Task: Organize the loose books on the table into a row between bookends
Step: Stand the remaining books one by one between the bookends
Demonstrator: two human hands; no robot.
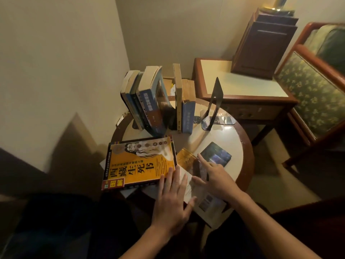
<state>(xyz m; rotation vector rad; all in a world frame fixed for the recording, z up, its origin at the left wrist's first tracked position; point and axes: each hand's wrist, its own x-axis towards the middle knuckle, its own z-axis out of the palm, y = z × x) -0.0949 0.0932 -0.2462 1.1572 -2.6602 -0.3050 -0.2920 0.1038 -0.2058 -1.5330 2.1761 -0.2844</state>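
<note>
**Next loose book being taken from desk front**

Small gold-covered book [185, 157] lies near the front of the round desk [240, 146], partly on a pale book [207, 200], just right of the big yellow book [140, 163]. Left hand [173, 200] lies flat with fingers straight. Right hand [216, 179] is over the gold book, index out, thumb at its near edge; grip or mere touch, cannot tell. Best: left steadies the pile, right lifts by the spine and stands it in the leaning row [149, 105], left of the black bookend [214, 105]. Side table [242, 81] behind, patterned chair [313, 94] to the right, dim room
</note>
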